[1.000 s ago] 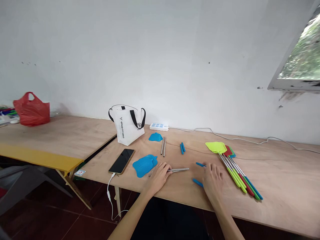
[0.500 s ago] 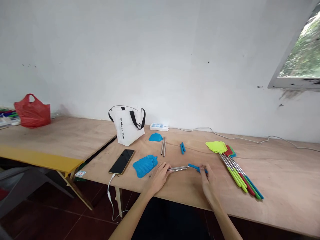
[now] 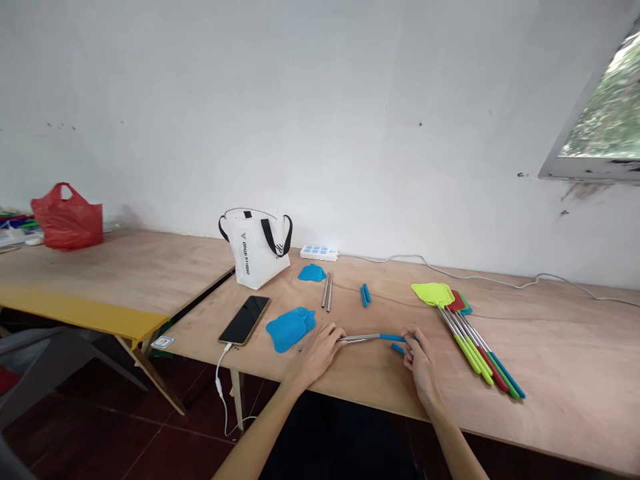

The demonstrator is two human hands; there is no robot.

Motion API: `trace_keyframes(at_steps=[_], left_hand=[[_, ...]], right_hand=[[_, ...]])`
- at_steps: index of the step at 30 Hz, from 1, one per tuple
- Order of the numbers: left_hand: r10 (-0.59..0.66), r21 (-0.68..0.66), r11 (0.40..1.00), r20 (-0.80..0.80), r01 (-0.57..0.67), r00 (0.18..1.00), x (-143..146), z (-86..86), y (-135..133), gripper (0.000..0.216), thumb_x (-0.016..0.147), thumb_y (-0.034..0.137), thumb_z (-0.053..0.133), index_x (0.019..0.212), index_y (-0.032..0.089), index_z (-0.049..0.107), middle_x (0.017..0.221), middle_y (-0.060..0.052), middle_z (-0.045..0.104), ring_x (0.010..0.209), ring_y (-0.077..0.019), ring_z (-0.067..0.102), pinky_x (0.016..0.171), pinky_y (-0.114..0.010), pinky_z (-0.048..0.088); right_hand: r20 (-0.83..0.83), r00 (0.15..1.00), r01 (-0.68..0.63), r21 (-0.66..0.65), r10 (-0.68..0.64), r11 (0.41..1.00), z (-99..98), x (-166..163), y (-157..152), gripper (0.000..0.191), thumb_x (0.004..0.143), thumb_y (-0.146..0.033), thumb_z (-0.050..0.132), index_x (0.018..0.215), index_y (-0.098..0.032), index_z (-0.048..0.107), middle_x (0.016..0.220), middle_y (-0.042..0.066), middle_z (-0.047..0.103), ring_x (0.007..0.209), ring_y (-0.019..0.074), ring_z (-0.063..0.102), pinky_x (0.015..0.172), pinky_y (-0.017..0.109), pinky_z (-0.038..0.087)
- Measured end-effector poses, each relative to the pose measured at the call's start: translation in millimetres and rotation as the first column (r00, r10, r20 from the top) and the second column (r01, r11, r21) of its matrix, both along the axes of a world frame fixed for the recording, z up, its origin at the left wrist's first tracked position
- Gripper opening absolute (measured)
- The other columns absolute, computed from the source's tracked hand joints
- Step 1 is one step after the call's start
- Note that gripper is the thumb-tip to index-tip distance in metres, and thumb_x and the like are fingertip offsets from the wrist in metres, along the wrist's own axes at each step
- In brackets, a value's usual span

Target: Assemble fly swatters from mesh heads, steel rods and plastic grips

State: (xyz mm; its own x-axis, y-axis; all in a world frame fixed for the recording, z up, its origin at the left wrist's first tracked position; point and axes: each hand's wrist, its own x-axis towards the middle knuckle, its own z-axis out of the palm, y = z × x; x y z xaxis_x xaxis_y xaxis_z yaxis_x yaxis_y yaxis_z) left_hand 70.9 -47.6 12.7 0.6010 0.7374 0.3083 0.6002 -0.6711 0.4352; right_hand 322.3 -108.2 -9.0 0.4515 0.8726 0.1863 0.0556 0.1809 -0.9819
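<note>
My left hand [image 3: 323,347] is closed around thin metal rods [image 3: 361,338] that point right, low over the table. My right hand [image 3: 419,355] grips a blue handle sleeve [image 3: 392,337] whose left end meets the tip of one rod. How far the rod is inside cannot be made out. Under my right fingers a second blue sleeve [image 3: 398,349] shows, partly hidden. Left of my left hand lie stacked blue fly swatter heads [image 3: 290,329]. Farther back are another blue swatter head [image 3: 312,273], two metal rods [image 3: 327,292] and two blue sleeves [image 3: 365,295].
Several assembled fly swatters [image 3: 473,350], yellow-green, red, green and blue, lie at right. A phone [image 3: 245,321] with a white cable lies at left, before a white bag [image 3: 260,253]. A power strip [image 3: 319,253] is by the wall. A red bag [image 3: 67,219] stands on the other table.
My right hand has turned and brought the blue sleeve level with the rods, its end now against a rod tip. My left hand has barely moved.
</note>
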Motion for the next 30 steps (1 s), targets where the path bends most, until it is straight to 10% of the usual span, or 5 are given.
trace_keyframes(at_steps=[15, 24, 30], left_hand=[[0.002, 0.043, 0.999, -0.061, 0.000, 0.998, -0.3, 8.1, -4.0, 0.025, 0.109, 0.036, 0.038, 0.108, 0.025, 0.060, 0.103, -0.001, 0.061, 0.091, -0.0176, 0.061, 0.079, -0.028, 0.045], [-0.038, 0.120, 0.992, -0.082, 0.048, 0.996, 1.3, 5.0, -2.7, 0.025, 0.109, 0.033, 0.037, 0.110, 0.025, 0.060, 0.103, -0.002, 0.066, 0.100, -0.0206, 0.061, 0.085, -0.031, 0.043], [0.057, 0.098, 0.994, -0.039, -0.053, 0.998, 2.9, 0.5, -3.2, 0.017, 0.108, 0.032, 0.041, 0.110, 0.025, 0.057, 0.109, -0.002, 0.068, 0.104, -0.0229, 0.060, 0.090, -0.036, 0.042]], right_hand=[[0.021, 0.998, -0.059, -0.074, 0.061, 0.995, 1.9, -1.2, 2.0, 0.041, 0.086, -0.063, 0.057, 0.095, -0.024, 0.059, 0.058, -0.007, 0.047, 0.045, 0.0111, 0.040, 0.037, 0.022, 0.031], [0.502, 0.841, -0.182, -0.091, 0.203, 0.979, 15.4, -17.2, -4.9, 0.045, 0.092, -0.067, 0.048, 0.093, -0.026, 0.066, 0.061, -0.002, 0.055, 0.059, 0.0183, 0.056, 0.059, 0.027, 0.046], [0.539, 0.824, -0.108, -0.151, 0.173, 0.983, 12.1, -20.9, -5.5, 0.042, 0.092, -0.063, 0.050, 0.117, -0.032, 0.063, 0.081, 0.000, 0.069, 0.082, 0.0256, 0.068, 0.075, 0.034, 0.051]])
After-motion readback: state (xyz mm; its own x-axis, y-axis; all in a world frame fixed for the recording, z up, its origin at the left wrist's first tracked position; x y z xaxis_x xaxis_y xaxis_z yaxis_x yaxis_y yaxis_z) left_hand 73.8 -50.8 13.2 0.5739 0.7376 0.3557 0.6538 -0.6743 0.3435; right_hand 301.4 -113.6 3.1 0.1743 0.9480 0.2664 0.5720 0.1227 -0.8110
